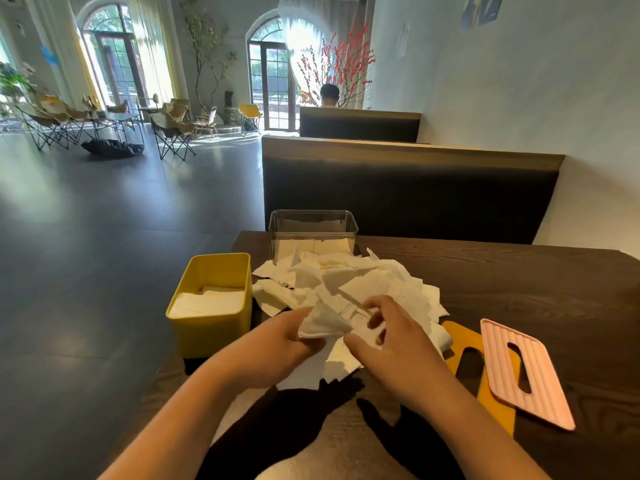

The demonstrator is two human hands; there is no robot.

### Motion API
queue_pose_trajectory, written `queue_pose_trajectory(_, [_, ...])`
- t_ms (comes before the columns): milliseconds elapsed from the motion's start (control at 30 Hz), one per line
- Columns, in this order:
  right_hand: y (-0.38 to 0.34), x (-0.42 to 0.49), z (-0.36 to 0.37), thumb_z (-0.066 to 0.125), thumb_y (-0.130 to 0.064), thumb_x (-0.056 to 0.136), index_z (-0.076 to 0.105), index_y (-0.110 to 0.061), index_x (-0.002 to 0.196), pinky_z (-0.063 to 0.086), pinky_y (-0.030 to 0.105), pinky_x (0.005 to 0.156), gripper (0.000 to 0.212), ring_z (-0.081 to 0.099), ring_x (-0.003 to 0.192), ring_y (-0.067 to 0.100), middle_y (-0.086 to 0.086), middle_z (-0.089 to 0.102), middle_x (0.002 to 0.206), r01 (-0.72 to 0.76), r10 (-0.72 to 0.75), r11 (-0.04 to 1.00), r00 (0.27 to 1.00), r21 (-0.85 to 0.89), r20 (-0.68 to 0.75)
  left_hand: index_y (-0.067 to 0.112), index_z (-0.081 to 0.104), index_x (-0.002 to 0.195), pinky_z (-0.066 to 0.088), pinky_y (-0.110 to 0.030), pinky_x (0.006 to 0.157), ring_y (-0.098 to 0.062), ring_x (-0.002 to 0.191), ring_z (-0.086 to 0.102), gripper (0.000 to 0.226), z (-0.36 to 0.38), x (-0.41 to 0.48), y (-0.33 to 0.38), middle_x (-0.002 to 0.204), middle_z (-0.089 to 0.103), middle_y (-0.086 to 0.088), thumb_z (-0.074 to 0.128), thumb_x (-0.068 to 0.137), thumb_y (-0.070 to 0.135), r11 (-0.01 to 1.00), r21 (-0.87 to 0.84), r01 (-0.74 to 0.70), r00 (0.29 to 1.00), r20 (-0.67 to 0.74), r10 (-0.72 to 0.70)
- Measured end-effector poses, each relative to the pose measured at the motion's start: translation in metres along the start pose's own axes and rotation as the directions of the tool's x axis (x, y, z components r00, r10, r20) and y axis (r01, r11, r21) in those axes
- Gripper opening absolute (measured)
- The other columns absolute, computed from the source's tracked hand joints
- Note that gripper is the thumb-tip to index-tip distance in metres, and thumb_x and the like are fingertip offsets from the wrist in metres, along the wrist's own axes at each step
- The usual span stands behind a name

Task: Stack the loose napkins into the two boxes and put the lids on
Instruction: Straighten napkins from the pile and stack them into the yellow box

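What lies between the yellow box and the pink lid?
Head view: the loose napkin pile, left hand and right hand gripping napkins in it, then the yellow lid.

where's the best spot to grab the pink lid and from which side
Probably its right long edge, coming from the right: the pink lid lies flat, overlapping the orange lid, and that edge is clear of the napkins.

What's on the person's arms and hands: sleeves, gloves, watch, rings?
Nothing worn that shows. The left hand and right hand are bare, with no gloves and no rings visible. The left forearm and right forearm are bare down to the frame's bottom edge: no sleeve, watch or bracelet in view.
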State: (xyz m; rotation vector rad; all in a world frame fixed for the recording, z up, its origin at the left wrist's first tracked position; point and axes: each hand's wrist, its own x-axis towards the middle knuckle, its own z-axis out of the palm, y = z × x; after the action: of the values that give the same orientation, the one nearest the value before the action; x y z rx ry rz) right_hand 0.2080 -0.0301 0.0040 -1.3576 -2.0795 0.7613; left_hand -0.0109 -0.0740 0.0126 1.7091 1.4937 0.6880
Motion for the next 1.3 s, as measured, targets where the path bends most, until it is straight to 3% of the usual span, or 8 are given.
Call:
queue_pose_trajectory(100, [0.002,-0.017,0.019,0.076,-0.045,0.088,0.03,-0.063,0.139,0.045,0.016,0.095,0.071,0.046,0.123,-0.008,-0.032,0.043,0.136,0.129,-0.148,0.978,0.983,0.161,0.111,0.04,0.065,0.12,0.052,-0.03,0.102,0.001,0.106,0.064,0.018,0.002,-0.003,0.009,0.115,0.068,0.019,0.061,0.105,0.031,0.948,0.317,-0.026,0.996,0.088,-0.002])
queue_pose_trajectory(200, [0.004,-0.026,0.041,0.074,-0.028,0.088,0.036,-0.066,0.134,0.045,0.018,0.1,0.071,0.05,0.124,-0.006,-0.033,0.048,0.133,0.197,-0.228,0.955,0.965,0.22,0.128,0.032,0.067,0.125,0.054,-0.035,0.102,-0.006,0.109,0.064,0.031,0.016,0.006,0.011,0.122,0.067,0.012,0.063,0.099,0.016,0.85,0.524,-0.062,0.992,0.124,-0.004])
queue_pose_trajectory(400, [0.02,-0.035,0.053,0.078,-0.02,0.089,0.037,-0.067,0.138,0.05,0.023,0.107,0.08,0.053,0.127,-0.003,-0.029,0.049,0.14,0.178,-0.197,0.954,0.979,0.241,0.057,0.034,0.06,0.133,0.056,-0.039,0.099,-0.013,0.112,0.066,0.039,0.031,0.005,-0.001,0.124,0.071,0.008,0.066,0.096,0.023,0.817,0.574,-0.048,0.999,0.036,0.033])
queue_pose_trajectory(600, [0.031,-0.033,0.056,0.069,-0.023,0.097,0.057,-0.055,0.115,0.054,0.02,0.083,0.04,0.064,0.103,0.002,-0.02,0.066,0.108,0.131,-0.138,0.957,0.99,0.258,0.01,0.042,0.047,0.133,0.055,-0.037,0.099,-0.01,0.112,0.06,0.052,0.024,-0.011,-0.001,0.124,0.064,0.015,0.076,0.09,0.041,0.783,0.621,0.031,1.0,-0.025,-0.02])
queue_pose_trajectory(833, [0.033,-0.034,0.052,0.063,-0.006,0.096,0.058,-0.047,0.104,0.051,0.016,0.076,0.042,0.06,0.095,0.002,-0.02,0.064,0.101,0.09,-0.082,0.913,0.996,0.398,-0.036,0.049,0.06,0.117,0.052,-0.011,0.084,0.014,0.107,0.061,0.038,0.02,-0.043,-0.02,0.111,0.067,0.028,0.078,0.093,0.025,0.976,0.209,0.067,0.972,-0.232,-0.017])
queue_pose_trajectory(1000, [0.029,-0.034,0.053,0.068,-0.018,0.09,0.037,-0.061,0.129,0.051,0.029,0.101,0.065,0.052,0.121,0.003,-0.027,0.046,0.132,0.029,-0.073,0.96,0.986,0.278,0.149,0.055,0.048,0.136,0.054,-0.017,0.097,0.005,0.121,0.061,0.059,0.063,-0.05,-0.035,0.137,0.06,0.015,0.069,0.1,0.014,0.975,-0.221,0.027,0.932,-0.348,-0.104])
queue_pose_trajectory(1133, [0.029,-0.033,0.057,0.061,-0.019,0.094,0.031,-0.062,0.134,0.046,0.034,0.109,0.066,0.047,0.127,0.003,-0.026,0.043,0.135,0.055,-0.084,0.979,0.986,0.197,0.142,0.048,0.04,0.146,0.047,-0.007,0.094,0.014,0.122,0.055,0.065,0.076,-0.044,-0.032,0.144,0.05,0.019,0.058,0.103,0.002,0.957,-0.287,-0.037,0.913,-0.4,-0.084])
queue_pose_trajectory(1300, [0.034,-0.032,0.057,0.053,-0.009,0.103,0.051,-0.06,0.12,0.053,0.027,0.098,0.054,0.057,0.117,-0.001,-0.023,0.058,0.128,0.072,-0.07,0.945,0.997,0.32,-0.019,0.05,0.05,0.139,0.057,-0.036,0.104,-0.014,0.128,0.063,0.06,0.074,-0.037,-0.034,0.144,0.057,0.006,0.061,0.102,0.005,0.94,-0.335,-0.069,0.911,-0.405,-0.078])
